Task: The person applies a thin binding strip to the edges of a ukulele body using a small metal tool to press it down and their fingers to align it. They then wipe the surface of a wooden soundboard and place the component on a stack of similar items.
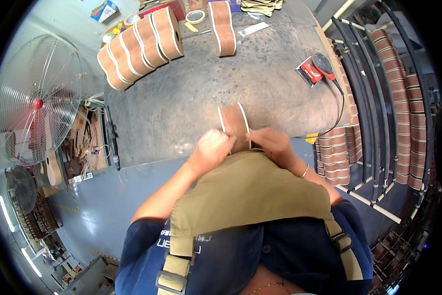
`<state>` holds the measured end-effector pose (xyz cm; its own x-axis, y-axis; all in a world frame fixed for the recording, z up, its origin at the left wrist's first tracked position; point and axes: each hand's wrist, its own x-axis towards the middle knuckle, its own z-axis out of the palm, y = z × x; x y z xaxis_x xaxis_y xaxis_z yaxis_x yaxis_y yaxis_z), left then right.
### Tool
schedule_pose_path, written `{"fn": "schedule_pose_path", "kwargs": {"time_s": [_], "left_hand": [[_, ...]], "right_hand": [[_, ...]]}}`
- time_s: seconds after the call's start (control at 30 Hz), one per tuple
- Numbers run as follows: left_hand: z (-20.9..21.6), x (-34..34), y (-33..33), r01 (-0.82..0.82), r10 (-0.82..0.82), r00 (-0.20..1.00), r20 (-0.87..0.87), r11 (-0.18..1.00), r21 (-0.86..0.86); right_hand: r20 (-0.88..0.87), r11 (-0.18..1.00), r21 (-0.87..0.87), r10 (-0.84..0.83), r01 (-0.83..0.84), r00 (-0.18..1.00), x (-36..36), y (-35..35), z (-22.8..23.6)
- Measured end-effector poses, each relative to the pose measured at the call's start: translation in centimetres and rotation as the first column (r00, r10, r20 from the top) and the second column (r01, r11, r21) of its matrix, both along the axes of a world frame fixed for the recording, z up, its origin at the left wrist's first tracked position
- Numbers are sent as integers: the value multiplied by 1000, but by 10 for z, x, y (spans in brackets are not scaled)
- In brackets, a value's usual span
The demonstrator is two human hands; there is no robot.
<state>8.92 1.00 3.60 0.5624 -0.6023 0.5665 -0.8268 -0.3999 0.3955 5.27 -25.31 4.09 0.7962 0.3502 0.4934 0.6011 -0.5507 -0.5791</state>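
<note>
A small curved guitar body (234,118) stands at the bench's near edge, its brown wooden side facing up and white binding along both rims. Its near end is hidden behind my olive apron (260,187). My left hand (213,148) is closed, with the fingers bunched at the body's left rim; whether anything small is pinched there cannot be made out. Slightly blurred, my right hand (276,146) lies against the right rim, fingertips gathered on the binding and gripping the edge.
Several similar guitar bodies (142,46) stand in a row at the far left of the dark workbench (196,93), another (223,27) at the far middle. A red sander (316,69) with a cord lies right. A fan (38,101) is left; a pipe rack (370,113) right.
</note>
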Motion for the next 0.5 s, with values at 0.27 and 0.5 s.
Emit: {"fn": "schedule_pose_path", "kwargs": {"time_s": [0.27,0.5], "left_hand": [[15,91,5,-284,249,836,-489,959,2],[9,30,20,-344,341,912,-230,939,25]], "right_hand": [[-229,991,-37,-133,128,964,121,40,-1],[-81,997,-28,63,-66,995,81,41,14]]}}
